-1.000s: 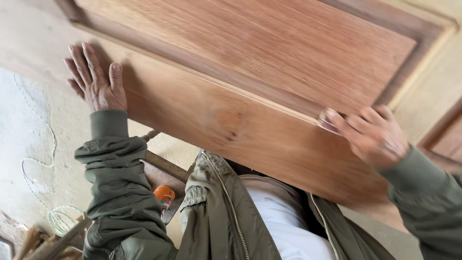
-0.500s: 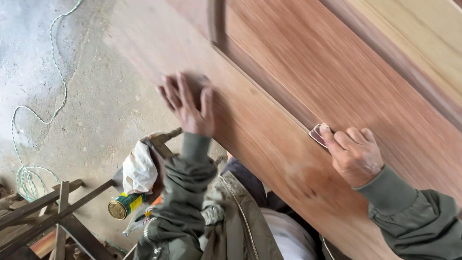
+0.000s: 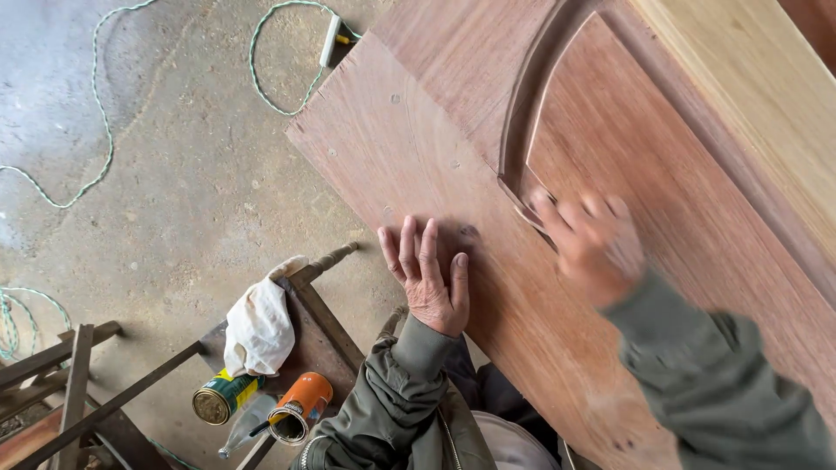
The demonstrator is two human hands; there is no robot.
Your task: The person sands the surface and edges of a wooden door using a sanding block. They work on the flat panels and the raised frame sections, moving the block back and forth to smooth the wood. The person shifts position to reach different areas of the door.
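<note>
Below, two hands work one wooden door panel [image 3: 453,165]: the left hand [image 3: 429,277] lies flat, fingers spread, on its frame, while the blurred right hand [image 3: 592,244] pinches a small sanding pad [image 3: 529,211] against the curved moulding. Two cans [image 3: 261,402] and one cloth [image 3: 258,326] sit nearby.

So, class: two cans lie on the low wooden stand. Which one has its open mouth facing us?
The orange can, nearest the person's left sleeve. The green-and-yellow can beside it shows a closed metal end.
</note>
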